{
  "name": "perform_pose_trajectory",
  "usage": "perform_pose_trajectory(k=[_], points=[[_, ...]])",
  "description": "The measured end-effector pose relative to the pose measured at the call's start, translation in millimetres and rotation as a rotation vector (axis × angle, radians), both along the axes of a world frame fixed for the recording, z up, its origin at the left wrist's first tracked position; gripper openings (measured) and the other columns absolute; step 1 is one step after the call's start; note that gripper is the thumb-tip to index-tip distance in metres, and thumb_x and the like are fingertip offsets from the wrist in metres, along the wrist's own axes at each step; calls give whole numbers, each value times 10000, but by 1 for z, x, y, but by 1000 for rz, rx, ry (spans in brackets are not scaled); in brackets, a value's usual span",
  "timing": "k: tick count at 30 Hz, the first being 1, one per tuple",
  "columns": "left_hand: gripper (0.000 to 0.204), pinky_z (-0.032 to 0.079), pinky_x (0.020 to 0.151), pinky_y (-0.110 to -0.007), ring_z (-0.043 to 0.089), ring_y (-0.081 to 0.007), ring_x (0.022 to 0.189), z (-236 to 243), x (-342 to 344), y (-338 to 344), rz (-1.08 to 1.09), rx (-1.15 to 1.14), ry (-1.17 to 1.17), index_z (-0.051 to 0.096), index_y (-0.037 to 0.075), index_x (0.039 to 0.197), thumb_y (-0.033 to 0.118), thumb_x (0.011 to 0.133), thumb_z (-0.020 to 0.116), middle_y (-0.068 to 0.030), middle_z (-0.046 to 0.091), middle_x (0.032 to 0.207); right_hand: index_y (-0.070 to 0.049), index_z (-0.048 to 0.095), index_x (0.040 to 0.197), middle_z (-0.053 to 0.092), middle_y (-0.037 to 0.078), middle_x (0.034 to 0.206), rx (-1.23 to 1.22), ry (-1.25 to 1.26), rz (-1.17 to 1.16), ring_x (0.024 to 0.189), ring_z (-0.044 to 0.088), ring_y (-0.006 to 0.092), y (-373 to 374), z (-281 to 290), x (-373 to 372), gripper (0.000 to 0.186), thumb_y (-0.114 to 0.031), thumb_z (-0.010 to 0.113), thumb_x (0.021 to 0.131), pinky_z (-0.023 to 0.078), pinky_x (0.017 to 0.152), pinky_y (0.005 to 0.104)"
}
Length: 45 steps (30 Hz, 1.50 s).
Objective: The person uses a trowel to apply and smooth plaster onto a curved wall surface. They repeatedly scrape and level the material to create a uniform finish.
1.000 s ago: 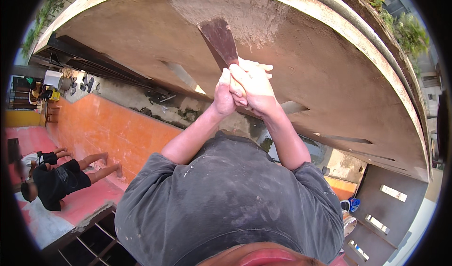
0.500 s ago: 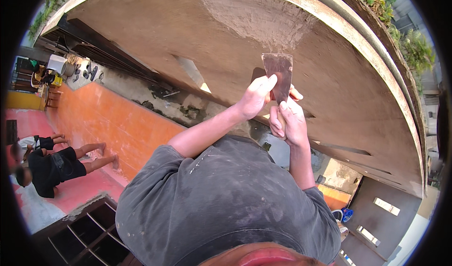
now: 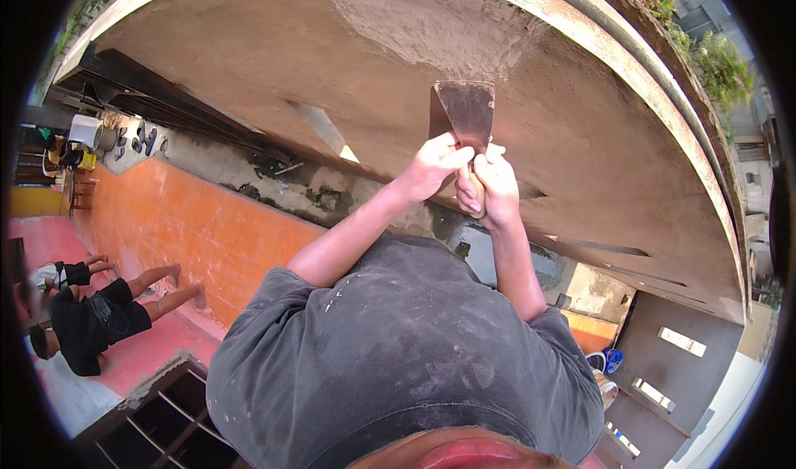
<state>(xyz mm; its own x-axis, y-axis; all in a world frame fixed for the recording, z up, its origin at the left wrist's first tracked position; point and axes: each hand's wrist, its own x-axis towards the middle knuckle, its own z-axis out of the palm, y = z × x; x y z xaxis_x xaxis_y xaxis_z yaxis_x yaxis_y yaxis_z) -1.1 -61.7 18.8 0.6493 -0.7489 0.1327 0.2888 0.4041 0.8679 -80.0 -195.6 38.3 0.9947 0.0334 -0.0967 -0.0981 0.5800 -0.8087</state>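
Observation:
In front of the wall, a scraper with a broad, dark, flared metal blade points upward. My right hand is closed round its light-coloured handle. My left hand is closed at the narrow lower part of the blade, thumb and fingers pressed on it next to my right hand. Behind the blade rises a curved, brown plastered wall, on which the blade's shadow falls. Above the blade the wall bears a lighter, rougher patch. Whether the blade's tip touches the wall, I cannot tell.
Below runs a wet concrete strip beside an orange wall. Two people, one in black clothes, are on the pink surface at left. A dark metal grille lies lower left. A blue object and buckets stand lower right.
Both hands and the scraper have shifted left. My left hand has slid from the blade's face down to its narrow base, and the blade now leans more to the left.

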Motion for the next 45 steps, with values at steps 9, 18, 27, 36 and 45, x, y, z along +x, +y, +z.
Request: perform_pose_trajectory(k=[9, 18, 27, 36, 45], points=[[564, 480, 1038, -385, 621, -232, 1215, -39, 3, 16, -546, 557, -13, 611, -29, 1276, 472, 1092, 430, -149, 692, 1214, -53, 540, 1215, 467, -3, 610, -122, 265, -17, 408, 392, 70, -2, -49, -51, 284, -307, 489, 1100, 333, 378, 230], [585, 502, 1027, -415, 653, -267, 1164, 1, -10, 6, -254, 192, -10, 592, -42, 1277, 482, 1099, 403, -197, 689, 1207, -37, 526, 1191, 457, 18, 611, -101, 31, 75, 399, 374, 78, -3, -25, -50, 286, -301, 446, 1113, 324, 364, 219], [602, 557, 682, -388, 654, -267, 692, 36, -1, -32, 189, -129, 191, 567, 1, 916, 517, 1106, 323, -151, 635, 714, -69, 464, 1267, 456, 8, 591, -204, 48, -105, 395, 364, 61, 17, 38, -16, 224, -220, 471, 1101, 307, 359, 219], [665, 512, 583, -355, 574, -247, 566, 67, 11, -14, 141, -157, 397, 516, 75, 714, 622, 1061, 364, -94, 521, 555, -42, 554, 789, 467, -18, 550, -288, -13, -161, 413, 419, 64, 43, 55, -6, 358, -237, 537, 1089, 316, 370, 246], [663, 512, 585, -355, 584, -262, 580, 70, 9, -3, 138, -225, 506, 528, 79, 672, 580, 1075, 369, -104, 516, 536, -20, 592, 939, 479, 5, 565, -316, -30, -161, 374, 391, 66, 60, 53, -4, 244, -195, 515, 1092, 307, 338, 237]])
